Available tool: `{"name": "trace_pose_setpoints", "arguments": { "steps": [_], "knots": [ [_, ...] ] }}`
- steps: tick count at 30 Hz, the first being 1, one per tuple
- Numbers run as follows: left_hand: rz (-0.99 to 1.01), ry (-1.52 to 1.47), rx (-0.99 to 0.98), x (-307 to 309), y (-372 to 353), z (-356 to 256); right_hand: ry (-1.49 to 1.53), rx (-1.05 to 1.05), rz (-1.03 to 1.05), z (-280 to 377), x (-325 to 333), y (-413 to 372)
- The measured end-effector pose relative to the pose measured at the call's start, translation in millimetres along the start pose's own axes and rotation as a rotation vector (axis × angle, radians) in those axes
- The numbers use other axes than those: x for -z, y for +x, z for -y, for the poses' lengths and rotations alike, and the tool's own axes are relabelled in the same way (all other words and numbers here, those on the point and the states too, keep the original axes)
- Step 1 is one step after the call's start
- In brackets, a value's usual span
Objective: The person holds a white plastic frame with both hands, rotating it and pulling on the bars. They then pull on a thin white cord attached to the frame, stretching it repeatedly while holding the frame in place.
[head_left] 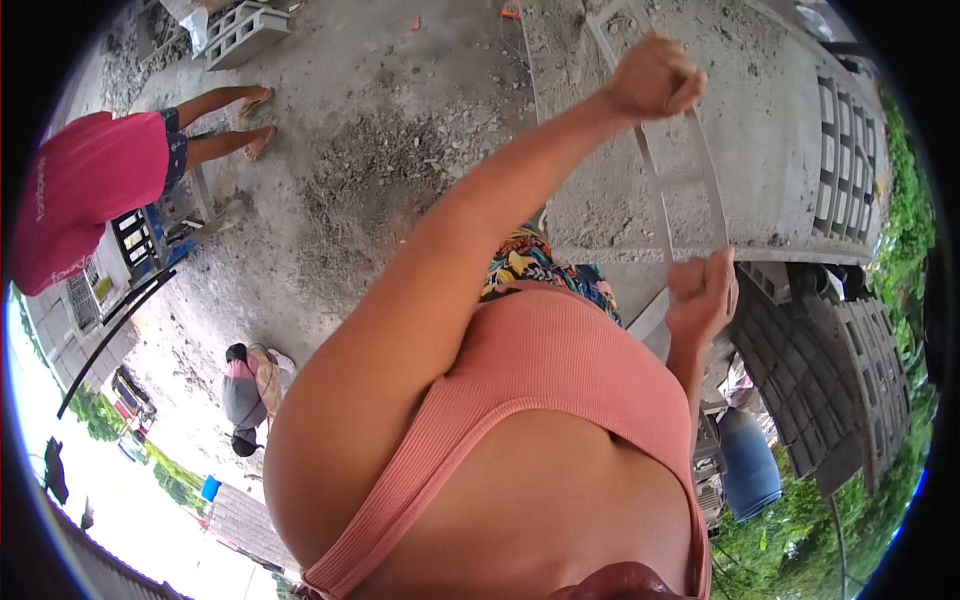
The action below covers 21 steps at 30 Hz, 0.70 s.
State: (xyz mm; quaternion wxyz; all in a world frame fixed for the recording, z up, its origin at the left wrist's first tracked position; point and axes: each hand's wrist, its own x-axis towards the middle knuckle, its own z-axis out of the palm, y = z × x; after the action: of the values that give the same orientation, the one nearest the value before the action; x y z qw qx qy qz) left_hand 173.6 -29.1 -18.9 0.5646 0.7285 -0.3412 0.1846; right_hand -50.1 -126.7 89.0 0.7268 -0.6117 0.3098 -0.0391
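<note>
A pale grey frame [648, 165] with long bars and a crosspiece, like a ladder, lies across the view over a flat concrete surface. My left hand [657, 78] is closed in a fist round its upper part, with the arm stretched across my body. Near the frame's lower end, my right hand [700, 293] is closed round the bars. The palms and the exact grip points are hidden by the curled fingers. Below my hands show my pink ribbed top [560, 350] and patterned bottoms [530, 258].
A person in a pink shirt [110, 170] stands at the left; another person [245, 390] bends down at lower left. Hollow blocks [247, 35] lie at upper left, stacked blocks [845, 160] at right. A blue barrel [748, 465] stands at lower right. Loose gravel [375, 180] covers the ground.
</note>
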Motion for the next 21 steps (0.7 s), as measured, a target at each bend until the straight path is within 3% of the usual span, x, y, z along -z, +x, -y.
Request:
{"name": "trace_pose_setpoints", "arguments": {
  "steps": [4, 6, 8, 10, 11, 13, 16, 17, 19, 21],
  "knots": [
    [-0.065, 0.057, 0.018, -14.9, -52.7, -70.0, -0.145, -0.041, -0.156, 5.8, 48.5, -55.2],
    [-0.094, 0.064, -0.017, -13.6, -60.1, -72.2, -0.429, 0.137, -0.112, -12.0, 68.3, -71.0],
    [-0.01, 0.06, 0.025, -10.6, -45.6, -41.8, -0.236, 0.086, -0.122, -23.7, 48.4, -46.4],
    [0.014, 0.08, -0.04, -5.9, -16.3, 15.7, -0.409, 0.328, -0.095, -41.1, -2.5, -5.3],
    [0.004, 0.089, -0.045, -6.5, -6.5, 21.0, -0.408, 0.338, -0.085, -31.8, -9.0, 0.6],
    [-0.372, 0.069, -0.191, -5.1, 11.6, 26.8, -0.068, 0.1, 0.095, -15.7, -21.0, 12.7],
    [0.013, 0.055, -0.016, -11.3, -24.3, -9.2, -0.295, 0.142, -0.016, -16.8, 22.6, -16.8],
    [-0.026, 0.043, 0.008, -15.5, -35.9, -34.8, -0.106, -0.025, -0.108, -15.0, 46.0, -32.5],
    [-0.084, 0.037, 0.019, -18.9, -54.7, -72.8, 0.119, -0.112, 0.03, -8.8, 77.5, -55.6],
    [-0.072, -0.002, 0.033, -18.9, -56.6, -65.9, 0.151, -0.133, -0.028, -15.9, 72.7, -58.9]
  ]
}}
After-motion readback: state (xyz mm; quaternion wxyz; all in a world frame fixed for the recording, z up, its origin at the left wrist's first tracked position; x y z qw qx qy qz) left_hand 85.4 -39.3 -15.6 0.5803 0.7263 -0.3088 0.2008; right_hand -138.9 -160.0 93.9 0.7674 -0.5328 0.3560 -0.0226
